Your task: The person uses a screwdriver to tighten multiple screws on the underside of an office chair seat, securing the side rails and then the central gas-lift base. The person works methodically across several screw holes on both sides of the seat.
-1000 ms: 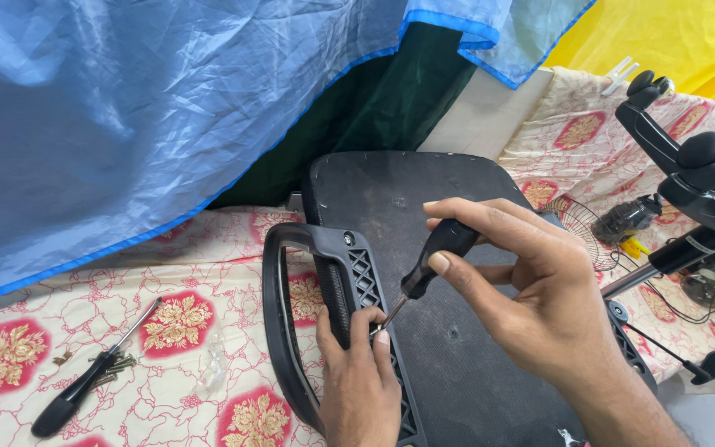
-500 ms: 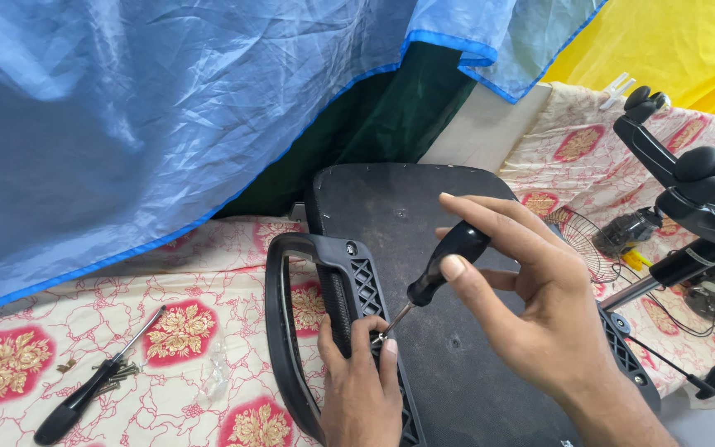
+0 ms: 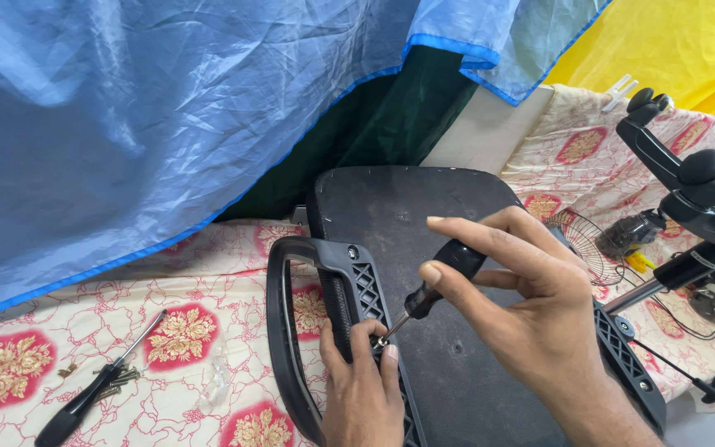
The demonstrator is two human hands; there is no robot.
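the right hand (image 3: 539, 306) grips a black-handled screwdriver (image 3: 436, 285), its tip on a screw (image 3: 381, 341) in the armrest (image 3: 324, 331). the left hand (image 3: 362, 385) pinches that screw and steadies the armrest against the seat underside (image 3: 432, 207). judged step: driving the screw; next needs steady turning. containers: none visible. spare screwdriver (image 3: 97, 389) lies left.

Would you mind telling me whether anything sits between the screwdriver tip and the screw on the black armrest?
Nothing visible does. The screwdriver in the right hand meets the screw on the armrest; left hand fingertips flank it, not blocking.
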